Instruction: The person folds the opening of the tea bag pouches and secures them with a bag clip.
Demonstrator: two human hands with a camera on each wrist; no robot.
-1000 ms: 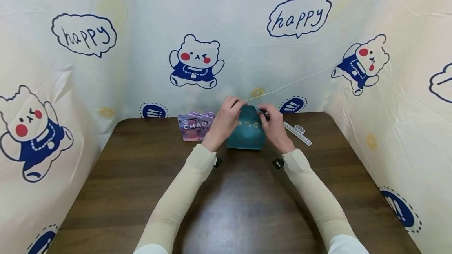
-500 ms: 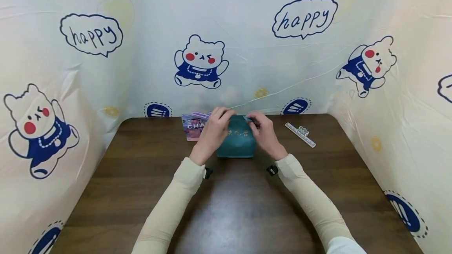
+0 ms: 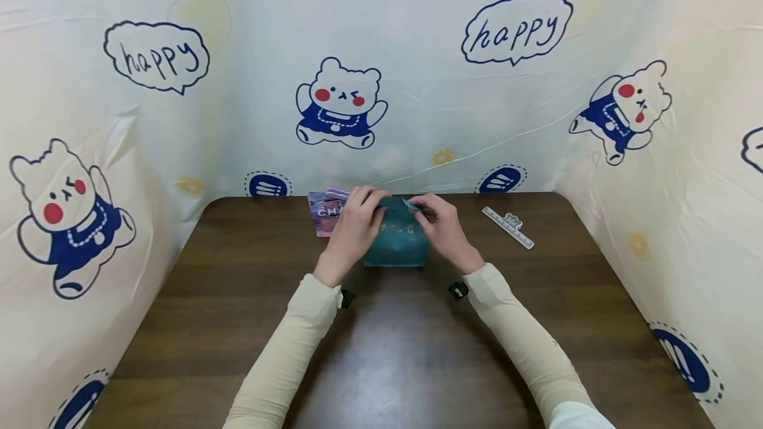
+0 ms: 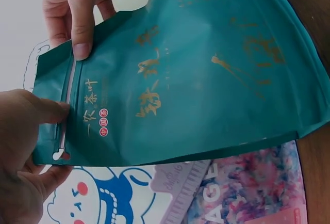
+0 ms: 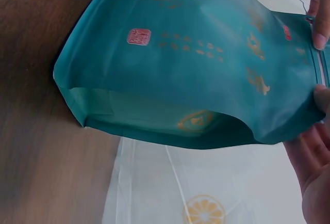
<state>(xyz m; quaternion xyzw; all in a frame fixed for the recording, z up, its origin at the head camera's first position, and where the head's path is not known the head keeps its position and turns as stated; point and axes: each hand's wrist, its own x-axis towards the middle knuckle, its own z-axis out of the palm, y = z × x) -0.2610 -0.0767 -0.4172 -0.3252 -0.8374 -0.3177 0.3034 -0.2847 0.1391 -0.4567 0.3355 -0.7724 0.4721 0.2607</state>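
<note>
A teal tea pouch with gold lettering stands on the table between my two hands in the head view. My left hand pinches its top left corner, thumb in front and fingers behind. At the top right corner my right hand pinches the same pouch. The left wrist view shows a pale zip strip crossing the pouch near its top, with both thumbs beside it. From the right wrist view, the pouch's folded side and wide base are visible.
A purple-pink pouch lettered "CHA…" stands left of the teal pouch, partly behind my left hand. A lilac ruler-like clip lies along it. To the right lies a white ruler-like clip. A printed cloth hangs behind the table.
Both hands and the teal pouch have moved left and nearer to me, mostly in the first half second. The white clip now shows whole; my left hand covers more of the purple-pink pouch.
</note>
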